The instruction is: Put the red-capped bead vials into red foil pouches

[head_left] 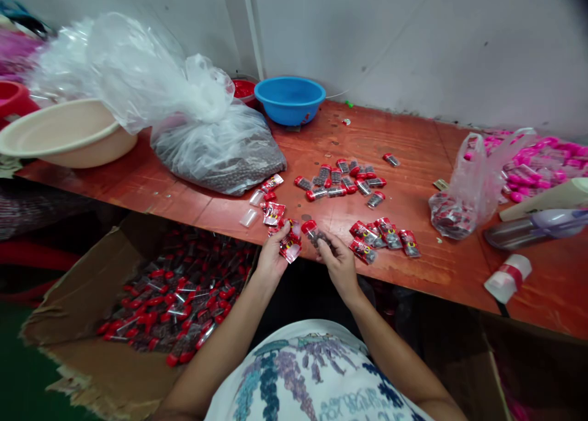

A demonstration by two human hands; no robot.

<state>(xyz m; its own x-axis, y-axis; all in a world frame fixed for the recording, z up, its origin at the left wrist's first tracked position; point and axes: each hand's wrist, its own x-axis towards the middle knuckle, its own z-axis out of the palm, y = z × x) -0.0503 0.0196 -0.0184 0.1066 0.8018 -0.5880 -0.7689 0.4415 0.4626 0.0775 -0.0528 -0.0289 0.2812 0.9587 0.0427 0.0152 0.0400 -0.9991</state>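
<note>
My left hand (272,254) pinches a small red-printed plastic sleeve (291,244) at the table's front edge. My right hand (337,258) grips a clear tube with a red cap (312,231), filled with dark beads, its cap pointing toward the sleeve. The two hands are almost touching. Loose sleeves (271,209) lie just beyond my left hand. A few packed tubes (384,237) lie right of my right hand, and a cluster of red-capped tubes (342,181) lies farther back.
On the red-brown table (413,145) stand a big clear bag of dark beads (215,145), a cream basin (64,133), a blue bowl (290,99), a small bag of sleeves (463,200) and pink items (537,163). A cardboard box of finished tubes (169,298) sits below left.
</note>
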